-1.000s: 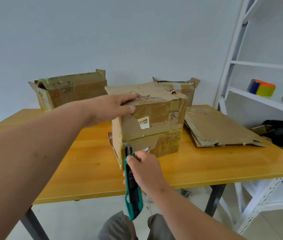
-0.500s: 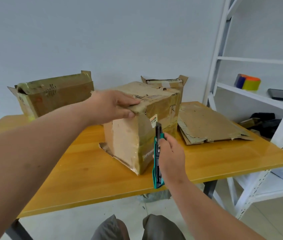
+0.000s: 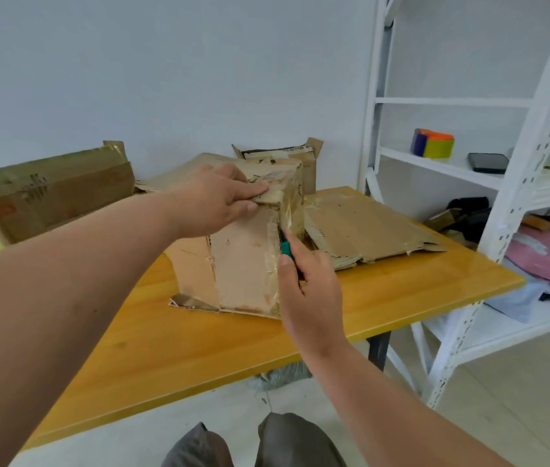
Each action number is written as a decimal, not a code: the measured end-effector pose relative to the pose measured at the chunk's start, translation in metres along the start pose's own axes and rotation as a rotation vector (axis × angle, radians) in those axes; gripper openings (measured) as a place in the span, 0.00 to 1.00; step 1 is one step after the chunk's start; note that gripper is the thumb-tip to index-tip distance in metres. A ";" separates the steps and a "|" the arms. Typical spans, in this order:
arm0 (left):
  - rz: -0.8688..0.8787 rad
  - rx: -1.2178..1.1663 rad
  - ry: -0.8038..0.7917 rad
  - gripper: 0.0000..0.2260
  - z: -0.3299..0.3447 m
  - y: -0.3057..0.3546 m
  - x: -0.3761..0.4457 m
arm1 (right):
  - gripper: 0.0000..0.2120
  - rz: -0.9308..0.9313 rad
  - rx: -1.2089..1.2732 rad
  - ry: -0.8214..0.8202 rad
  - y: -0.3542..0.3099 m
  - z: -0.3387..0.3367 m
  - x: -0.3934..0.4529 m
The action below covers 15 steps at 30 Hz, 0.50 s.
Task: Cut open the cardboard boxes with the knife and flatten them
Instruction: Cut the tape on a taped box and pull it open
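Table [image 3: 199, 348] first: your yellow worktop carries the taped box [image 3: 250, 264] at its middle, a flattened stack [image 3: 367, 227] just beside it on the right, and two more boxes [image 3: 48, 193] waiting at the back. Since a second ago you have turned the taped box so a vertical corner faces you, and the cut has moved from the low front edge to that corner. Your left hand [image 3: 223, 200] presses flat on the top edge, fingers straight, steadying it. Your right hand [image 3: 310, 291] grips the green knife [image 3: 286, 248], its tip against the taped corner seam near the top. Likely you are about to slit downward.
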<state>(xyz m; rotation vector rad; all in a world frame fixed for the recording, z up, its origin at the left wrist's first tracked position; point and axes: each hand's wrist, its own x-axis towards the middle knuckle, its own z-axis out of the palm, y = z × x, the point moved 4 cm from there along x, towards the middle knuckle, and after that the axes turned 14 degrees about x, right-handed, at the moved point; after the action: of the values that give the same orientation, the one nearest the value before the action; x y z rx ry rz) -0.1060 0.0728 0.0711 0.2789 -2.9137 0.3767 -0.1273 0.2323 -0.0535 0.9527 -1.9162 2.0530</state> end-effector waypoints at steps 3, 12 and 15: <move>-0.007 0.027 0.044 0.20 0.001 0.004 -0.002 | 0.22 0.040 0.069 0.006 0.002 0.005 0.000; -0.005 0.169 0.142 0.21 -0.004 0.026 0.009 | 0.22 0.100 0.145 0.083 0.000 -0.001 -0.001; -0.013 0.204 0.159 0.21 -0.006 0.033 0.013 | 0.22 0.102 0.174 0.117 0.003 -0.004 0.001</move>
<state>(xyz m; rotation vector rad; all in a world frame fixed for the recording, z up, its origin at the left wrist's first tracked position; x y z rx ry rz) -0.1243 0.1042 0.0721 0.2829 -2.7189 0.6640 -0.1309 0.2355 -0.0554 0.7631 -1.7849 2.3099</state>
